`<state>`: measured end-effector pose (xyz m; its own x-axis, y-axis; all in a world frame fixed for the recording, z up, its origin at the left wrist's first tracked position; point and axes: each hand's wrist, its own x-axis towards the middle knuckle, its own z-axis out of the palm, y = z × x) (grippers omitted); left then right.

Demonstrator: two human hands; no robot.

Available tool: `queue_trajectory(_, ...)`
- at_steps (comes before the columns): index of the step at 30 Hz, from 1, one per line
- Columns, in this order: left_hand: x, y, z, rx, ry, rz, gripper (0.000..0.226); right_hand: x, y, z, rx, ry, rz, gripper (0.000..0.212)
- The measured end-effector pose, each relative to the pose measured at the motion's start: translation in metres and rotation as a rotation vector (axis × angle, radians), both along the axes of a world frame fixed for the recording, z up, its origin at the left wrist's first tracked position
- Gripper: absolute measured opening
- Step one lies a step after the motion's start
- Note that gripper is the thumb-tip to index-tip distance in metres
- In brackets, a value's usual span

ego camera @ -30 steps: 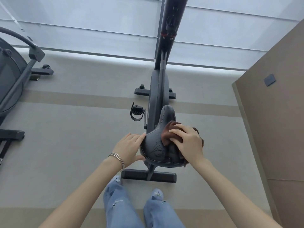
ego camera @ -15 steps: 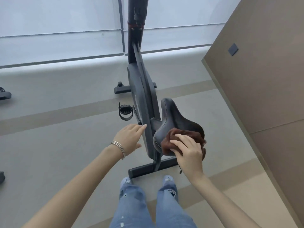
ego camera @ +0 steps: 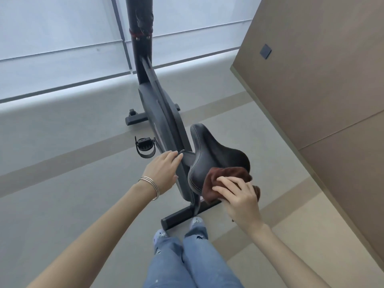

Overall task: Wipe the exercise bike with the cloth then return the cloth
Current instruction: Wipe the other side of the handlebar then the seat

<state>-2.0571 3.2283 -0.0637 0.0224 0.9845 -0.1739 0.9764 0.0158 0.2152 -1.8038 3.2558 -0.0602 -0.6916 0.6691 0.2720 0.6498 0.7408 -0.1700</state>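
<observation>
A dark grey exercise bike point(ego camera: 164, 121) stands in front of me on the floor, its black saddle point(ego camera: 209, 154) nearest to me. My right hand point(ego camera: 239, 197) presses a bunched brown cloth point(ego camera: 220, 179) against the saddle's rear right edge. My left hand point(ego camera: 164, 171), with thin bracelets at the wrist, lies flat with fingers extended against the frame just left of the saddle and holds nothing. The bike's handlebars lie beyond the top edge of the view.
A left pedal with strap point(ego camera: 145, 145) sticks out from the bike. The rear floor bar point(ego camera: 182, 217) lies just ahead of my feet point(ego camera: 178, 227). A brown wall point(ego camera: 322, 80) with a small dark switch plate point(ego camera: 265, 51) runs along the right. Window panels point(ego camera: 62, 38) fill the back.
The view has swung so the bike looks tilted, and the machine at the left has left the view. My right hand slid the cloth back along the saddle to its rear right edge.
</observation>
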Motion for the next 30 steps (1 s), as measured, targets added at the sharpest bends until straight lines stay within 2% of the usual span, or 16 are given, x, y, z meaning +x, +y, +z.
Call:
queue_trajectory(4,0.013,-0.009,-0.006,-0.054,-0.063,-0.022,0.081,-0.016,0.043,0.010,-0.162,0.099,-0.156,0.014)
queue_trajectory(7,0.030,-0.010,-0.007,-0.072,-0.128,-0.004,0.089,-0.037,0.059,0.012,-0.230,0.028,-0.160,0.019)
queue_trajectory(10,0.044,-0.008,-0.006,-0.056,-0.179,0.064,0.095,-0.021,0.057,0.004,-0.215,-0.041,-0.105,0.024)
queue_trajectory(15,0.075,-0.005,-0.002,-0.112,-0.249,0.223,0.104,0.038,0.063,-0.005,-0.107,-0.016,0.085,0.023)
queue_trajectory(18,0.092,0.002,0.000,-0.121,-0.251,0.324,0.110,0.041,0.086,-0.002,-0.074,-0.041,0.186,0.026)
queue_trajectory(22,0.112,0.008,0.001,-0.156,-0.226,0.442,0.114,0.000,0.124,0.007,-0.230,-0.031,0.162,0.022)
queue_trajectory(25,0.117,0.012,0.002,-0.174,-0.220,0.498,0.116,-0.030,0.153,0.010,-0.346,-0.092,0.182,0.021)
queue_trajectory(30,0.126,0.015,0.001,-0.174,-0.283,0.598,0.119,0.008,0.152,0.008,-0.410,-0.049,0.257,0.022)
